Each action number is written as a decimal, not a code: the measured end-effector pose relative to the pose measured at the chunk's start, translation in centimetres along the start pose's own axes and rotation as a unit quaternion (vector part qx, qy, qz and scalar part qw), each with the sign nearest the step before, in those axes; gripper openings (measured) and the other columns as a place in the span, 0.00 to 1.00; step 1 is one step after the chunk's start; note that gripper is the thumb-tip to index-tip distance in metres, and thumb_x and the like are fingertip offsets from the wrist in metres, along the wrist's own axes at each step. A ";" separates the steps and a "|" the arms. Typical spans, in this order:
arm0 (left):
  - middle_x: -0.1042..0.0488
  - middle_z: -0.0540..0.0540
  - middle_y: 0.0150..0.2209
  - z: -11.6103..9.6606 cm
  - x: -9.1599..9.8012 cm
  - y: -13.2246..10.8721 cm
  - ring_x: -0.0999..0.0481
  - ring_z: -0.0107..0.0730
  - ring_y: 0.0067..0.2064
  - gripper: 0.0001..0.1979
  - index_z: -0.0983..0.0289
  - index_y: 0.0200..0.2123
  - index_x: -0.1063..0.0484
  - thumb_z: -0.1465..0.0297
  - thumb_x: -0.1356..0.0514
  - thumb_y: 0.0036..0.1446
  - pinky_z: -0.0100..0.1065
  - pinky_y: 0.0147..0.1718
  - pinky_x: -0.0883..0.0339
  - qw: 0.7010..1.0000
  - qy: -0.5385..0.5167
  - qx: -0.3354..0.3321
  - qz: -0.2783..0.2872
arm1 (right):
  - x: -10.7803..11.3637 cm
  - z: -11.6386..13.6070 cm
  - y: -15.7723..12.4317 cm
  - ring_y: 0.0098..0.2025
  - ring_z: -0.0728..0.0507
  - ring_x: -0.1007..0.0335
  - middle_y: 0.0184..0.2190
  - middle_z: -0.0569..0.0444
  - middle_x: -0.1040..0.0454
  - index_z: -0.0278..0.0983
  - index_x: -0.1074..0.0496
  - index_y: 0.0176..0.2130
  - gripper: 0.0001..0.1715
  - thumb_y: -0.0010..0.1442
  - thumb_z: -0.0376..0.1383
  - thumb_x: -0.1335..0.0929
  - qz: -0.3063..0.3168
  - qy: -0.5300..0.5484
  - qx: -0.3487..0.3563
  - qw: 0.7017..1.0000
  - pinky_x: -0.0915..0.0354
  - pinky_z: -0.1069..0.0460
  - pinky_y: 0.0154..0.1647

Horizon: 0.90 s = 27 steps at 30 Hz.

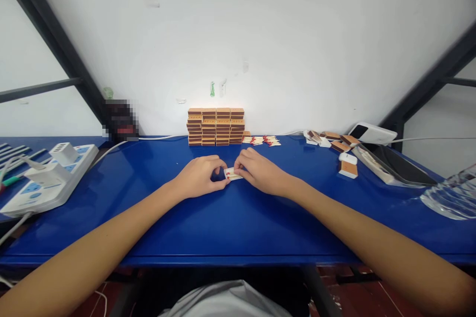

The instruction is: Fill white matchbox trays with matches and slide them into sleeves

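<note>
At the near edge of the view, a light grey garment (223, 299) shows below the blue tabletop (230, 228), and both forearms reach forward over the bare blue surface. The two hands meet at the middle of the tabletop around a small open matchbox tray (232, 174) with red-tipped matches lying in it. The left hand (199, 177) curls in from the left, its grip closed on the left end of the tray with thumb and fingertips. The right hand (260, 172) comes in from the right, its grip pinched closed on the right end of the same tray, fingers bent over the top. The tray sits low, at or just above the tabletop; whether it rests on the surface cannot be told.

To the left, near the tabletop's left edge, lies a white power strip (44, 178) with a white adapter plugged in and cables running off it. To the right stand a small white-and-brown matchbox (348, 166), a dark tablet (399, 166) lying flat, and at the far right edge a clear glass dish (451, 193).

Farther back, loose matches (262, 140) are scattered just right of a neat stack of brown matchboxes (215, 127), which stands against the white wall. More matchbox sleeves (330, 139) lie scattered to the far right, beside a white power bank (374, 133). A blurred dark object (121, 120) sits at the far left by the wall.
</note>
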<state>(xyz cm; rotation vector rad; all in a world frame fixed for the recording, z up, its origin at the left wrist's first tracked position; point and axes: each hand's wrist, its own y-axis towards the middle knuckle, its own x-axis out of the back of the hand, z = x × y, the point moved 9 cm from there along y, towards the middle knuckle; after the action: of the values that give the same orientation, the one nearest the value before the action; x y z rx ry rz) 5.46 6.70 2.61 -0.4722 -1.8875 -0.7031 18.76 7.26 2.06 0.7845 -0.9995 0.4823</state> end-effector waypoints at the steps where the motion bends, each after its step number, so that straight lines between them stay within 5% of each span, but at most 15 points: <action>1: 0.24 0.51 0.36 0.0 0.0 0.0 0.26 0.32 0.33 0.10 0.61 0.43 0.20 0.61 0.33 0.64 0.34 0.31 0.39 1.000 -0.001 0.001 0.001 | -0.2 0.2 0.0 0.49 0.37 0.32 0.43 0.46 0.25 0.41 0.27 0.40 0.08 0.74 0.34 0.34 0.005 0.001 0.002 1.000 0.33 0.43 0.51; 5: 0.23 0.51 0.36 0.0 0.1 0.0 0.26 0.33 0.34 0.11 0.61 0.44 0.20 0.61 0.33 0.64 0.34 0.32 0.38 1.000 -0.004 -0.002 0.001 | 0.7 -1.9 0.3 0.47 0.37 0.30 0.42 0.46 0.24 0.40 0.25 0.42 0.08 0.74 0.37 0.34 -0.023 0.007 -0.014 1.000 0.32 0.44 0.49; 9: 0.23 0.52 0.36 0.0 0.0 0.0 0.25 0.32 0.34 0.12 0.61 0.45 0.19 0.60 0.33 0.65 0.34 0.31 0.38 1.000 -0.013 0.001 0.008 | 2.6 -8.2 0.1 0.49 0.34 0.28 0.44 0.42 0.23 0.38 0.21 0.47 0.12 0.73 0.34 0.35 -0.076 -0.076 -0.080 0.991 0.32 0.40 0.54; 14: 0.23 0.52 0.37 -0.1 -0.2 0.0 0.25 0.33 0.34 0.13 0.61 0.45 0.18 0.58 0.33 0.65 0.34 0.30 0.39 1.000 -0.011 0.005 0.020 | 3.0 -14.8 -0.9 0.53 0.30 0.31 0.48 0.37 0.23 0.36 0.18 0.53 0.18 0.72 0.35 0.35 -0.061 -0.148 -0.118 0.980 0.34 0.35 0.60; 27: 0.23 0.52 0.37 0.1 -0.3 0.0 0.25 0.33 0.34 0.13 0.61 0.44 0.19 0.58 0.33 0.65 0.35 0.31 0.38 1.000 -0.003 0.006 0.021 | 3.0 -15.4 -0.8 0.51 0.31 0.31 0.45 0.39 0.23 0.37 0.18 0.50 0.16 0.72 0.36 0.34 -0.072 -0.135 -0.102 0.983 0.34 0.36 0.59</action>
<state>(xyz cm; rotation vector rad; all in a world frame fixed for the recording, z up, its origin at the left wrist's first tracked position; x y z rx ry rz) 5.52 6.74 2.33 -0.5052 -1.8817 -0.6618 29.30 18.61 -0.40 0.7433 -1.2119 0.1470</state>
